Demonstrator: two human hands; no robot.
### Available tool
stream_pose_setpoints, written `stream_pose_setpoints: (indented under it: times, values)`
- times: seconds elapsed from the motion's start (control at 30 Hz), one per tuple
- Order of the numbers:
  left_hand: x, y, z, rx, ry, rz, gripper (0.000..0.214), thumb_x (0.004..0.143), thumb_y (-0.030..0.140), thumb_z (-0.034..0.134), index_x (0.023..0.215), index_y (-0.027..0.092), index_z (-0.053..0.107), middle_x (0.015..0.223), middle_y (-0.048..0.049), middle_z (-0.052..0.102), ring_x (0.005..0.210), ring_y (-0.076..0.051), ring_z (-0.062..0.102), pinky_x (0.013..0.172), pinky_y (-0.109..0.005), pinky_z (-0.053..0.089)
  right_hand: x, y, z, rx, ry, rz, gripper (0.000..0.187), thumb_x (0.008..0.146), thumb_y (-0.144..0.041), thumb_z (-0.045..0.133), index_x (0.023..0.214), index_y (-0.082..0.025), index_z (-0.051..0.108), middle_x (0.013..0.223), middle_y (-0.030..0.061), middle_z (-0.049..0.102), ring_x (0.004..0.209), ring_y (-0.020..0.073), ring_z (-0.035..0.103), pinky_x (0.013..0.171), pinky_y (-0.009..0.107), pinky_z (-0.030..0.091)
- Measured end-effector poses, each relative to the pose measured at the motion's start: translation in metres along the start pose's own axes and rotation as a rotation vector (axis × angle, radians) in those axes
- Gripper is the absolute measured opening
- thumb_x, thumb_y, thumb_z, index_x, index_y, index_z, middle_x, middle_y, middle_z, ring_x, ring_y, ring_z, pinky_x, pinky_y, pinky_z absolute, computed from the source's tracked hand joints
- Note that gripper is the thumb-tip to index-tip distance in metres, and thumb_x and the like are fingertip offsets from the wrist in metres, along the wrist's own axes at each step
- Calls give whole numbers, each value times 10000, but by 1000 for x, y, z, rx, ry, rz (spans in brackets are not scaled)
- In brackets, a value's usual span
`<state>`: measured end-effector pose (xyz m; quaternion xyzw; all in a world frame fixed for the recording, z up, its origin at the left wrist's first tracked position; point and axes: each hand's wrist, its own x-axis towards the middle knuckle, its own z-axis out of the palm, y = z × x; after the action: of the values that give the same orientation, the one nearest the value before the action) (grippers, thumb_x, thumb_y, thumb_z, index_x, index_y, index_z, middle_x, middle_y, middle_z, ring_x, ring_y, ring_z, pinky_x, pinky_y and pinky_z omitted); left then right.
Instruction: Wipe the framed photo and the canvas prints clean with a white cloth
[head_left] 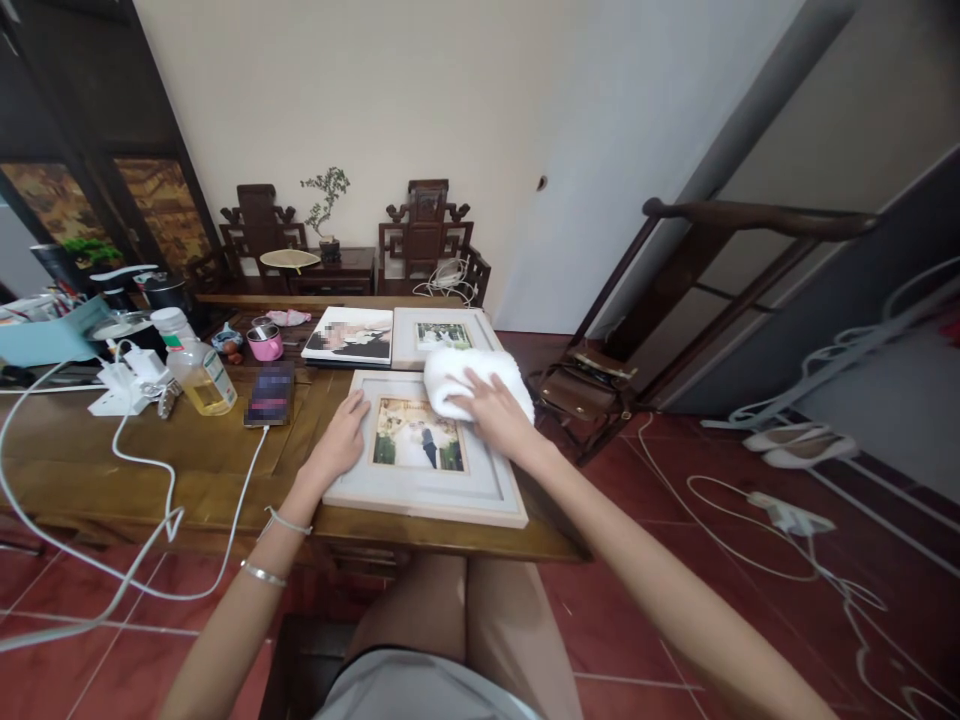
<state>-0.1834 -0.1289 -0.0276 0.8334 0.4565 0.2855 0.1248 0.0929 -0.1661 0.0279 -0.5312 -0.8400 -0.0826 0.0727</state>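
A light-framed photo frame (480, 490) lies flat on the wooden table (150, 470) in front of me. My left hand (341, 438) rests on the frame's left edge, fingers flat and slightly curled over the rim. My right hand (495, 410) presses down on a folded white cloth (465, 375) at the frame's upper right corner, fingers spread over it. Behind it lie a second framed photo (442, 335) and a frameless photo print (350, 335).
A phone (270, 393) on a white cable, a bottle of yellow liquid (201, 380), a pink cup (265, 343) and a white power strip (120, 385) sit at left. A dark wooden chair (600, 370) stands at right. Cables and shoes (799, 445) lie on the red tile floor.
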Motion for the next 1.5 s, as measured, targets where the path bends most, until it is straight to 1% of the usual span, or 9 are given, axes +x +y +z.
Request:
stream_pose_setpoints:
  times: [0.17, 0.5, 0.6, 0.77, 0.93, 1.03, 1.2, 1.3, 1.5]
  values:
    - [0, -5, 3, 1, 13, -2, 530, 788, 22, 361, 1296, 66, 507, 1475, -174, 373, 1405, -260, 283, 1169, -468, 238, 13, 3, 6, 25, -98, -14, 680, 654, 93, 412, 1239, -193, 608, 1455, 77, 430, 1384, 349, 241, 1040, 634, 241]
    - [1, -9, 9, 40, -1, 72, 574, 745, -22, 345, 1287, 70, 511, 1435, -171, 435, 1388, -253, 323, 1160, -462, 265, -98, -79, -59, 253, -318, -104, 698, 625, 65, 398, 1232, -199, 617, 1432, 101, 460, 1366, 343, 301, 1078, 587, 263]
    - [1, -11, 13, 32, 27, 72, 582, 744, -27, 352, 1284, 114, 517, 1425, -146, 455, 1385, -248, 330, 1143, -488, 289, -87, -72, -43, 225, -241, -90, 707, 623, 57, 405, 1254, -196, 597, 1456, 97, 428, 1379, 340, 273, 1098, 583, 216]
    - [3, -15, 16, 16, 52, 115, 590, 738, -33, 366, 1276, 152, 525, 1397, -124, 488, 1386, -242, 327, 1134, -502, 304, -22, -18, -4, 93, -84, 66, 667, 677, 40, 410, 1309, -131, 541, 1449, 148, 422, 1368, 355, 277, 1081, 573, 222]
    - [7, -15, 16, 38, 60, 147, 573, 738, -41, 354, 1252, 135, 533, 1365, -127, 518, 1383, -240, 334, 1137, -493, 313, 20, 7, 4, 7, -78, 135, 632, 716, 21, 417, 1320, -124, 535, 1445, 159, 427, 1349, 380, 283, 1031, 603, 258]
    - [8, -13, 18, 69, 64, 119, 562, 744, -46, 341, 1253, 105, 526, 1367, -152, 510, 1389, -243, 323, 1143, -484, 305, 4, -8, -5, 19, -154, 55, 633, 701, 25, 423, 1285, -167, 574, 1460, 127, 415, 1356, 384, 274, 1024, 642, 244]
    - [5, -9, 20, 59, 40, 84, 598, 751, -38, 344, 1311, 121, 476, 1406, -140, 477, 1402, -231, 295, 1142, -480, 300, -68, -56, -43, 179, -334, -56, 711, 626, 74, 402, 1252, -193, 607, 1429, 118, 459, 1376, 340, 283, 1073, 614, 239]
    - [4, -6, 19, 63, 27, 52, 531, 798, 4, 349, 1297, 113, 493, 1410, -147, 472, 1393, -236, 315, 1136, -477, 310, -98, -78, -54, 254, -317, -99, 736, 588, 69, 411, 1241, -206, 613, 1458, 94, 425, 1395, 321, 247, 1110, 571, 225]
    - [6, 1, 12, 104, 19, 71, 402, 894, 124, 344, 1242, 83, 541, 1373, -170, 508, 1376, -246, 348, 1136, -451, 316, -60, -49, -27, 185, -151, 11, 719, 617, 70, 451, 1280, -185, 567, 1407, 135, 478, 1354, 297, 346, 1120, 509, 243]
